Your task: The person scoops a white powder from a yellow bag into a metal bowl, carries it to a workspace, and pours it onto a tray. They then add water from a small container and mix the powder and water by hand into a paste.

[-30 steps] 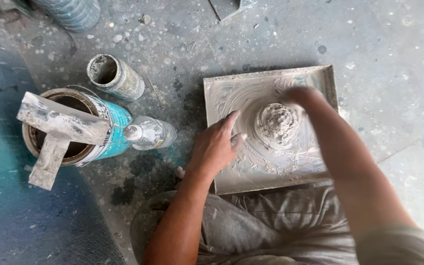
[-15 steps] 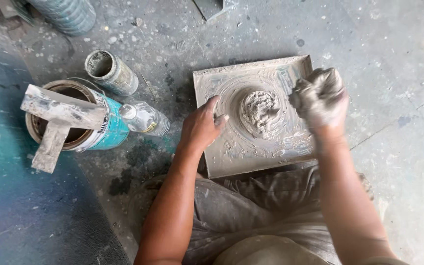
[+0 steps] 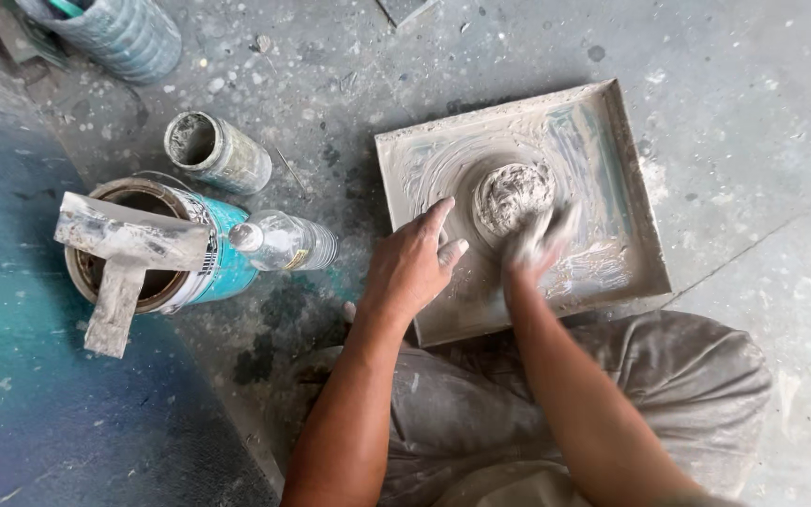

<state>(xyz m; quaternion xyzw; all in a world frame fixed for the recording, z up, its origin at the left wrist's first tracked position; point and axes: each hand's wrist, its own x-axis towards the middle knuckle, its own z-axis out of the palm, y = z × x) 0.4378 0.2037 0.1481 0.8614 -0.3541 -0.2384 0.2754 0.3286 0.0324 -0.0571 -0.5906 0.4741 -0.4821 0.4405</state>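
A square grey tray (image 3: 629,188) smeared with wet paste lies on the concrete floor in front of me. A round lump of grey paste (image 3: 511,194) sits in its middle. My left hand (image 3: 412,266) presses flat on the tray's left edge with fingers spread. My right hand (image 3: 542,240), coated in paste and blurred by motion, is low against the tray just below and right of the lump; whether it holds paste I cannot tell.
A blue can (image 3: 157,246) with a paste-caked trowel (image 3: 124,255) across its rim stands at the left. A clear plastic bottle (image 3: 283,241) lies beside it. A small grey tin (image 3: 215,152) and a ribbed container (image 3: 119,33) stand farther back. My knees are below the tray.
My right hand has come down from the tray's right side to the paste lump's near edge. The left hand stays on the tray's left edge. The camera moved closer.
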